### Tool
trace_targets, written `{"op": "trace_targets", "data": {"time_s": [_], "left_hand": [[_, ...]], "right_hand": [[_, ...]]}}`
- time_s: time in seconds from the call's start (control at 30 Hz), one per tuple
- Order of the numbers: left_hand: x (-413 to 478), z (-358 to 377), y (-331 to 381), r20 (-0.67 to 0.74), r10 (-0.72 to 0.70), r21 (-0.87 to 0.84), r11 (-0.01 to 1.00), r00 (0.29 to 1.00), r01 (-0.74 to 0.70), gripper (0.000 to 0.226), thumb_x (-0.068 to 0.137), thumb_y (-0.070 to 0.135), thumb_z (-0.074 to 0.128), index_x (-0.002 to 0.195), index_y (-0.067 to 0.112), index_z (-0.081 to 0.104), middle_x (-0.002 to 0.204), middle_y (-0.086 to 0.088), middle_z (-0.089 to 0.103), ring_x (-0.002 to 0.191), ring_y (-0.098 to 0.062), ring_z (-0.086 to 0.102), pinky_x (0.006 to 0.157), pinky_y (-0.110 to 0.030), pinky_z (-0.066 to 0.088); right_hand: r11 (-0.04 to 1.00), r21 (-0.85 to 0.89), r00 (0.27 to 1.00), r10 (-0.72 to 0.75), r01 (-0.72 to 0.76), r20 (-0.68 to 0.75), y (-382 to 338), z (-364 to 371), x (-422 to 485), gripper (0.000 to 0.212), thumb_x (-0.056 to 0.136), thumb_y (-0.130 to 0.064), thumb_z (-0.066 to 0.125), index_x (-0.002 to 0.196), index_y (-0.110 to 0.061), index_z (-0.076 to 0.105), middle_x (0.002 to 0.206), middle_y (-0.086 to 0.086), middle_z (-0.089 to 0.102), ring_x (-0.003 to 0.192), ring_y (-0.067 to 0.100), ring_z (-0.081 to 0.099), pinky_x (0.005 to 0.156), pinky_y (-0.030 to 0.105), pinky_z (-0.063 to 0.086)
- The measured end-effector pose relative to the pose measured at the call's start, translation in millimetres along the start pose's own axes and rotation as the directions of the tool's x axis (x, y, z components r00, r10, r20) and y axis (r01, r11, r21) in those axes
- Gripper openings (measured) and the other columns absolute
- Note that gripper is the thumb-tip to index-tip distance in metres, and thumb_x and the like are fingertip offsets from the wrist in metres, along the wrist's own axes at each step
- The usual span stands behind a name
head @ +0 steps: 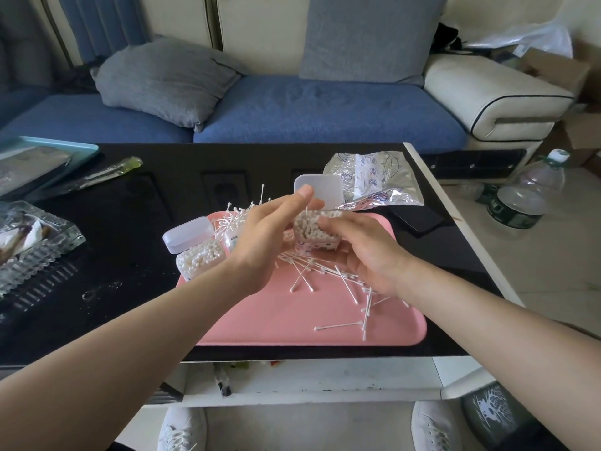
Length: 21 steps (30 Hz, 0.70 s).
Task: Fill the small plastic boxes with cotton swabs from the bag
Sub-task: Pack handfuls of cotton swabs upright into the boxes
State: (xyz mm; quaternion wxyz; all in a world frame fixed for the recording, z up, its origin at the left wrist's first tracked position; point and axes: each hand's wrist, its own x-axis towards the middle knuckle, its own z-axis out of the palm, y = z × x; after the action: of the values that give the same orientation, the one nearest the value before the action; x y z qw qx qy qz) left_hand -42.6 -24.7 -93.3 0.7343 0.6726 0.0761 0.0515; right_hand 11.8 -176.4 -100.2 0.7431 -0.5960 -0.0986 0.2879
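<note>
On the pink tray (292, 320) stands a small plastic box (313, 236) packed with cotton swabs, its white lid (320, 190) flipped up behind it. My right hand (364, 252) holds this box from the right and front, fingertips over its top. My left hand (270, 229) pinches a single swab above the box's left side. A second box (198, 255), full and with its lid open, stands at the tray's left edge. A third box (232, 240) behind my left hand has swabs sticking out in a bunch. Loose swabs (341, 288) lie scattered on the tray. The silvery swab bag (374, 180) lies behind the tray.
The tray sits on a black table (130, 229). A glass dish (35, 242) and a blue tray (42, 157) are at the left, a green-capped tool (107, 172) beyond. A water bottle (527, 193) stands on the floor at right. A sofa lies behind.
</note>
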Motion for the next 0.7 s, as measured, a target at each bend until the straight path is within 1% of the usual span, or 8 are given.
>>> {"op": "trace_targets", "data": {"time_s": [0.1, 0.13, 0.2, 0.3, 0.43, 0.53, 0.6, 0.7], "left_hand": [[1.5, 1.6, -1.8, -0.071, 0.012, -0.047, 0.999, 0.997, -0.016, 0.016, 0.094, 0.019, 0.066, 0.099, 0.008, 0.077, 0.094, -0.005, 0.075, 0.085, -0.016, 0.07, 0.073, -0.034, 0.056], [1.4, 1.7, -2.9, -0.076, 0.016, -0.064, 0.998, 0.997, -0.021, 0.013, 0.094, 0.01, 0.065, 0.101, 0.007, 0.076, 0.09, -0.006, 0.073, 0.08, -0.016, 0.069, 0.069, -0.032, 0.057], [1.7, 0.7, -5.9, -0.069, 0.027, -0.068, 0.997, 0.997, -0.031, 0.019, 0.093, 0.002, 0.065, 0.107, 0.008, 0.075, 0.087, -0.007, 0.072, 0.079, -0.019, 0.069, 0.071, -0.033, 0.059], [2.2, -0.3, -7.1, -0.059, 0.049, -0.069, 0.996, 0.997, -0.053, 0.023, 0.094, 0.001, 0.064, 0.113, 0.009, 0.075, 0.092, -0.009, 0.072, 0.084, -0.022, 0.069, 0.076, -0.034, 0.059], [3.6, -2.3, -4.5, -0.025, 0.041, -0.037, 0.998, 0.999, -0.042, 0.028, 0.102, 0.016, 0.052, 0.115, 0.02, 0.075, 0.107, -0.002, 0.076, 0.096, -0.013, 0.069, 0.077, -0.028, 0.054], [3.3, -3.3, -4.1, 0.001, 0.062, -0.041, 0.997, 0.998, -0.062, 0.032, 0.101, 0.007, 0.051, 0.121, 0.02, 0.073, 0.097, 0.002, 0.072, 0.089, -0.012, 0.067, 0.073, -0.026, 0.054], [2.6, -4.0, -4.7, 0.003, 0.097, -0.019, 0.995, 0.995, -0.096, 0.035, 0.099, 0.0, 0.051, 0.122, 0.018, 0.072, 0.087, 0.004, 0.07, 0.082, -0.011, 0.066, 0.071, -0.027, 0.054], [3.2, -7.0, -7.5, -0.003, 0.156, 0.028, 0.987, 0.988, -0.155, 0.035, 0.1, -0.001, 0.052, 0.121, 0.018, 0.073, 0.09, -0.002, 0.07, 0.088, -0.015, 0.068, 0.078, -0.036, 0.057]], "right_hand": [[1.0, -0.027, 1.0, -0.009, 0.009, 0.008, 0.9, 1.1, -0.7, 0.019, 0.098, -0.009, 0.059, 0.11, 0.002, 0.067, 0.096, 0.014, 0.073, 0.091, 0.025, 0.072, 0.09, 0.04, 0.059], [0.999, -0.038, 1.0, -0.011, 0.011, 0.013, 1.0, 1.4, -1.2, 0.022, 0.098, -0.01, 0.058, 0.113, 0.004, 0.067, 0.099, 0.017, 0.073, 0.091, 0.025, 0.072, 0.09, 0.039, 0.059], [0.998, -0.058, 1.0, -0.01, 0.011, 0.023, 1.5, 1.3, -1.4, 0.027, 0.099, -0.012, 0.058, 0.119, 0.004, 0.065, 0.109, 0.022, 0.073, 0.094, 0.026, 0.072, 0.091, 0.04, 0.058], [0.999, -0.047, 0.999, 0.008, -0.007, 0.031, 1.2, 0.4, -0.4, 0.029, 0.099, -0.013, 0.059, 0.122, 0.003, 0.064, 0.115, 0.021, 0.071, 0.1, 0.03, 0.071, 0.094, 0.041, 0.058], [0.999, 0.03, 0.999, 0.018, -0.017, -0.035, -0.8, -0.6, 1.3, 0.02, 0.097, -0.009, 0.059, 0.111, 0.002, 0.068, 0.096, 0.016, 0.074, 0.093, 0.029, 0.072, 0.093, 0.045, 0.058], [1.0, 0.008, 1.0, 0.015, -0.015, -0.026, -2.1, 0.1, 0.0, 0.022, 0.098, -0.009, 0.056, 0.113, 0.003, 0.067, 0.093, 0.015, 0.073, 0.089, 0.028, 0.072, 0.098, 0.049, 0.055], [0.999, 0.028, 1.0, 0.018, -0.017, -0.024, -2.2, -0.6, -0.8, 0.022, 0.1, -0.014, 0.055, 0.107, -0.002, 0.07, 0.09, 0.014, 0.074, 0.087, 0.028, 0.072, 0.099, 0.05, 0.053], [0.998, 0.043, 0.999, 0.035, -0.035, 0.003, -2.9, -0.9, -1.1, 0.03, 0.102, -0.029, 0.052, 0.107, -0.006, 0.071, 0.101, 0.019, 0.073, 0.096, 0.033, 0.07, 0.099, 0.049, 0.054]]}}
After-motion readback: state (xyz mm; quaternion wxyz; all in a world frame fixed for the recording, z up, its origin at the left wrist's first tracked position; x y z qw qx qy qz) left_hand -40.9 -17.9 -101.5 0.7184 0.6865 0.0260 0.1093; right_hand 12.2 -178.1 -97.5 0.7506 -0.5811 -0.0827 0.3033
